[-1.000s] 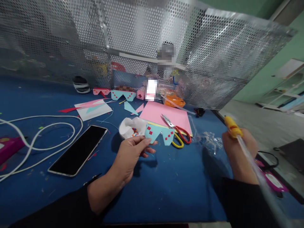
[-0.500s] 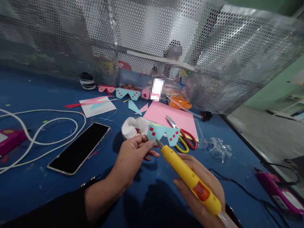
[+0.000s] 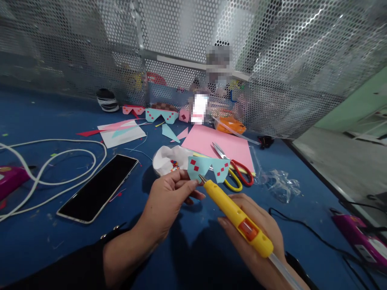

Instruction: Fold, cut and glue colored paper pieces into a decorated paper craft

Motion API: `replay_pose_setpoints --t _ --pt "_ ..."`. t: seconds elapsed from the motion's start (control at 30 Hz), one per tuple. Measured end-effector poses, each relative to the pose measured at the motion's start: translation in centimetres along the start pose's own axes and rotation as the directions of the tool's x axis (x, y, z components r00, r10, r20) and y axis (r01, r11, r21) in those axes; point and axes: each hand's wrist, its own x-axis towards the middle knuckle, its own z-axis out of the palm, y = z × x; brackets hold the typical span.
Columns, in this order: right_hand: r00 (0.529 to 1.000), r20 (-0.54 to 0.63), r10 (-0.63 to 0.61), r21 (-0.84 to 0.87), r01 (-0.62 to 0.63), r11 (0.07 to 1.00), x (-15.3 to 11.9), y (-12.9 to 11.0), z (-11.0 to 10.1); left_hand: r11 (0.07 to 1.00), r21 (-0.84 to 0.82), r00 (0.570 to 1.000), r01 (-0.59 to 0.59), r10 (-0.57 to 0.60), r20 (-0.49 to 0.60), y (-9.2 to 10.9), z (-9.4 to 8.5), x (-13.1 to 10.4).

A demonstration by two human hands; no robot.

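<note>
The blue paper shape (image 3: 207, 162), cut like glasses with red squares on it, is up in front of you, above the desk (image 3: 211, 257). Your left hand (image 3: 167, 197) has a small, tight grip on its low left corner. A second ago, your right hand (image 3: 266, 221) was far out at 3 o'clock with the yellow tool (image 3: 225, 205). Now the tool is in close, its thin tip at the low edge of the left half, so both hands meet at one spot. I cannot tell if the tip touches the paper.

Your left arm comes in from 7 o'clock, with thumb on top and fingers curled under. Your right arm comes in from 5 o'clock, and its grip is wrapped around the tool, which points up to 10 o'clock.

Out from the blue shape, a bowl with a white lining (image 3: 165, 158) is near at 9 o'clock. The scissors (image 3: 220, 152) lie behind it at 2 o'clock, partly on the pink sheet (image 3: 205, 139). A black phone (image 3: 98, 189) lies farther off, between 8 and 9 o'clock. Crumpled clear plastic (image 3: 284, 187) sits just past 3 o'clock.
</note>
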Motion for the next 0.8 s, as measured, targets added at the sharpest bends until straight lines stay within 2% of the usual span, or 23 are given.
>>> replay_pose_setpoints --t 0.8 --pt "1.0 0.002 -0.021 -0.064 0.021 0.998 0.04 0.37 0.13 1.0 -0.019 1.0 -0.006 0.006 0.015 -0.15 0.13 0.16"
